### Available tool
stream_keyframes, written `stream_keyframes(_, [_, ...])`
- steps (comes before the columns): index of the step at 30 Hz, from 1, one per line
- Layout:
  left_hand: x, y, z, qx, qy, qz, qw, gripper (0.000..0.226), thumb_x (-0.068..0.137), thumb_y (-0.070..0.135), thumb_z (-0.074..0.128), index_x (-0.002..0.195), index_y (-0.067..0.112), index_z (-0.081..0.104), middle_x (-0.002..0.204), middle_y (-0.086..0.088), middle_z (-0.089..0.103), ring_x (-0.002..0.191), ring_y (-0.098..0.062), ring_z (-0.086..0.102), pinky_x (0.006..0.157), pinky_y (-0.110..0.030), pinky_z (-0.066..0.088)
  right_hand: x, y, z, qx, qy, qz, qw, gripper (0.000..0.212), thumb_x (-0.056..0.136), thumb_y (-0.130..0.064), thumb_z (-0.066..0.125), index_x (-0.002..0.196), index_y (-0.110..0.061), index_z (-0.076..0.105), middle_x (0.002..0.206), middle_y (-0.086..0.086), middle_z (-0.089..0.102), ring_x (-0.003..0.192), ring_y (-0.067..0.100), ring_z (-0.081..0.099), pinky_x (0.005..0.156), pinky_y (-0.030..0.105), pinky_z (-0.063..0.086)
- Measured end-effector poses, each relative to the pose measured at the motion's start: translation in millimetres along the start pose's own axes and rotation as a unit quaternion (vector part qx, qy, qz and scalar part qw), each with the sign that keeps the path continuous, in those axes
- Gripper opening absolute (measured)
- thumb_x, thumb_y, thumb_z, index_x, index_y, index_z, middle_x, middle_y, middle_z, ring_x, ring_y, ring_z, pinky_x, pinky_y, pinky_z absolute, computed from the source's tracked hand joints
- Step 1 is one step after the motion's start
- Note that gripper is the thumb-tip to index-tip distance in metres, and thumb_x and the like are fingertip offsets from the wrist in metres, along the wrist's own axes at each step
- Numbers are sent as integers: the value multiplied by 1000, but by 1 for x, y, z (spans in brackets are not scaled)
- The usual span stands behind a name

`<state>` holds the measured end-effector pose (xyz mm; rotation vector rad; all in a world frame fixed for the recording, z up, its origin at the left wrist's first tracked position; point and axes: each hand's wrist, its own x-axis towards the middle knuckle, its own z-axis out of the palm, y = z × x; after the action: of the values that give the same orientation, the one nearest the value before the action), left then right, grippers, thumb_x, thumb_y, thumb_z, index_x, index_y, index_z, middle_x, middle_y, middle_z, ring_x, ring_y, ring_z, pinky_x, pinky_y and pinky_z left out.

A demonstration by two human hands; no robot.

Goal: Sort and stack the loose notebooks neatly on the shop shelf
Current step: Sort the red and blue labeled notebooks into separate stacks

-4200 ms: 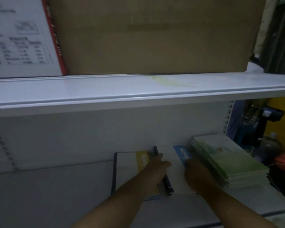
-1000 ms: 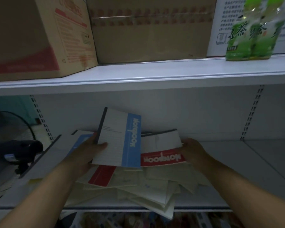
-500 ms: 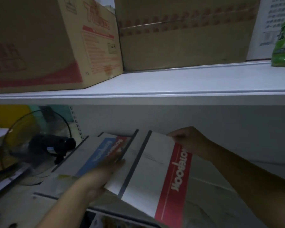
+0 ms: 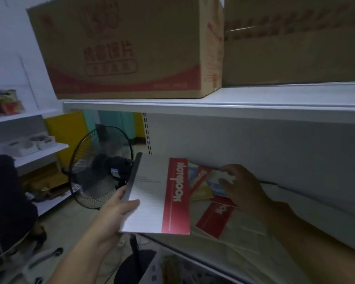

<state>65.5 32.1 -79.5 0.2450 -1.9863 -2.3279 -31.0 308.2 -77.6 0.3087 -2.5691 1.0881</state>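
My left hand (image 4: 116, 210) grips a white notebook with a red stripe (image 4: 158, 195) by its dark spine, holding it just above the left end of the shelf (image 4: 244, 251). Behind it lie several loose notebooks (image 4: 203, 182) with red, yellow and blue covers, overlapping in a heap. Another red notebook (image 4: 214, 220) lies flat nearer the front. My right hand (image 4: 242, 188) reaches over the heap, its fingers curled on the far edge of a blue-covered notebook (image 4: 218, 187).
A black standing fan (image 4: 99, 169) stands just left of the shelf end. Big cardboard boxes (image 4: 131, 50) sit on the upper shelf (image 4: 234, 102), close overhead. White side shelves (image 4: 29, 152) with small goods line the left wall. A dark object (image 4: 6, 201) is at the far left.
The view has swung left. The red-striped notebook now sits in my left hand alone; my right hand has let go of it and moved onto the heap behind.
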Motion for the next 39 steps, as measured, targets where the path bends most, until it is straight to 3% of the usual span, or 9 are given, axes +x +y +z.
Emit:
stream_keyframes(4, [20, 13, -47, -2, 5, 13, 1000, 34, 90, -2, 52, 113, 23, 55, 101, -14, 68, 83, -34, 67, 64, -38, 52, -15, -49, 51, -44, -94, -86, 991, 42, 83, -28, 64, 124, -24, 56, 127, -4, 53, 123, 14, 48, 99, 27, 41])
stream_keyframes(8, [37, 14, -89, -18, -10, 1, 1000, 34, 90, -1, 51, 112, 26, 55, 101, -13, 67, 82, -32, 66, 59, -36, 51, -18, -80, 88, -236, -245, -74, 937, 78, 89, -57, 50, 151, -27, 14, 158, -5, 5, 146, 16, 3, 119, 38, 8])
stream_keyframes(13, [52, 5, -122, -28, -50, -32, 998, 34, 90, 0, 51, 113, 24, 56, 103, -14, 68, 86, -33, 66, 61, -36, 51, -23, -92, 106, -232, -174, -10, 957, 44, 86, -43, 57, 127, -30, 53, 135, -3, 54, 118, 16, 52, 94, 23, 42])
stream_keyframes(17, [59, -2, -140, -35, -63, -52, 996, 36, 90, -1, 51, 118, 22, 53, 103, -15, 69, 86, -35, 67, 63, -40, 55, -27, -103, 98, -185, -181, 57, 964, 51, 91, -41, 55, 139, -26, 45, 145, -5, 43, 129, 16, 43, 103, 22, 35])
stream_keyframes(21, [58, 0, -157, -60, -56, -60, 995, 32, 90, -3, 48, 110, 21, 54, 101, -15, 66, 84, -35, 64, 64, -40, 51, -29, -109, 94, -167, -24, 43, 985, 35, 97, -27, 48, 132, -21, 53, 139, 0, 51, 125, 20, 48, 90, 22, 36])
stream_keyframes(24, [57, 2, -162, -53, -54, -50, 996, 32, 90, -3, 48, 103, 25, 55, 97, -11, 66, 81, -31, 63, 61, -37, 50, -35, -113, 96, -107, 90, 19, 990, 32, 96, -18, 51, 126, -13, 59, 136, 9, 54, 130, 25, 47, 97, 20, 33])
stream_keyframes(29, [65, 0, -117, -30, -121, -51, 991, 30, 94, 10, 51, 119, 27, 54, 98, -8, 72, 88, -29, 68, 65, -36, 53, -69, -126, 98, -109, 19, -88, 990, 55, 80, -47, 43, 126, -22, 60, 136, -11, 47, 139, 8, 28, 112, 26, 18])
stream_keyframes(34, [54, -7, -50, -29, -174, -27, 984, 29, 98, 30, 46, 125, 22, 51, 122, -3, 62, 112, -24, 58, 102, -45, 43, -110, -96, 67, -122, -2, -95, 988, 51, 80, -46, 52, 126, -25, 60, 140, -19, 37, 141, -1, 21, 114, 22, 14])
stream_keyframes(39, [19, -22, 39, 2, -230, -30, 973, 26, 95, 12, 50, 121, 14, 54, 108, -12, 68, 95, -28, 66, 78, -36, 52, -156, -68, 14, -131, -38, -17, 990, 82, 71, -82, 33, 132, -32, 53, 143, -23, 27, 139, -12, 11, 114, 13, 11])
